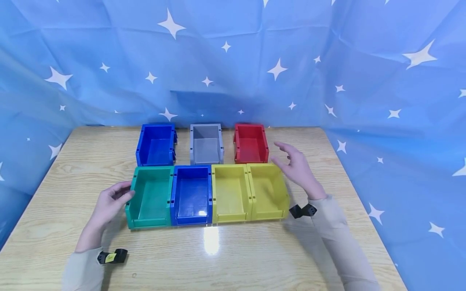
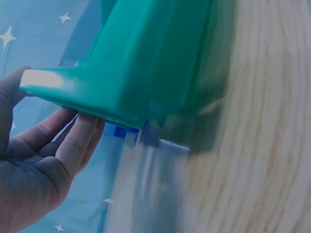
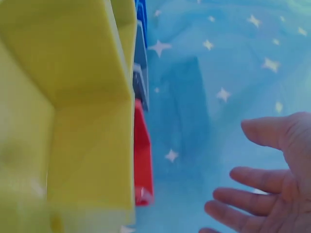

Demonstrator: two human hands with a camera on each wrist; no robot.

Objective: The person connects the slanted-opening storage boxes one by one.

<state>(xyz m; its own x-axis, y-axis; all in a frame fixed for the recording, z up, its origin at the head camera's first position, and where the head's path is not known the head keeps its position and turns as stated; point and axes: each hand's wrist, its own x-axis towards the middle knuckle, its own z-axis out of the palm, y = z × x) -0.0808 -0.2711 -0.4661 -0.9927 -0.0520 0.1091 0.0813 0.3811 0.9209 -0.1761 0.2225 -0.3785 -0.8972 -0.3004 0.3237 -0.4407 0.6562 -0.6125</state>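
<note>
Left wrist view: fingers [image 2: 80, 138] the head view partly hides; left grip [image 1: 111, 204] pinching the edge of green bin [image 1: 151, 222], tabletop [image 1: 164, 262] front row, left end. Right wrist view: right grip [image 3: 294, 187], fingers parted, clear of yellow bin [image 3: 90, 155].

Front row, L to R: green bin [image 1: 151, 198], plain, sl. bluish; front blue bin [image 1: 192, 194], deep solid blue w/ white glare spot nr. bottom; L yellow bin [image 1: 231, 192] & R yellow bin [image 1: 268, 192], both plain, same mustardy yel. Back row, L to R: back blue bin [image 1: 158, 149], solid dk blue; gray bin [image 1: 206, 149], plain, cool lt tone; red bin [image 1: 252, 145], solid bright red. Cloth [image 1: 225, 72]: med. blue bkgd w/ scattered wht 4-pt stars, lg & sm. Table [image 1: 164, 258]: lt tan w/ streaky wood grain, wht glare patch. L sleeve [image 1: 83, 270] & R sleeve [image 1: 335, 234]: pale greyish beige, plain. L mount [image 1: 120, 255]: blk w/ yel tag [image 1: 110, 258]; R mount [image 1: 298, 211]: blk.
</note>
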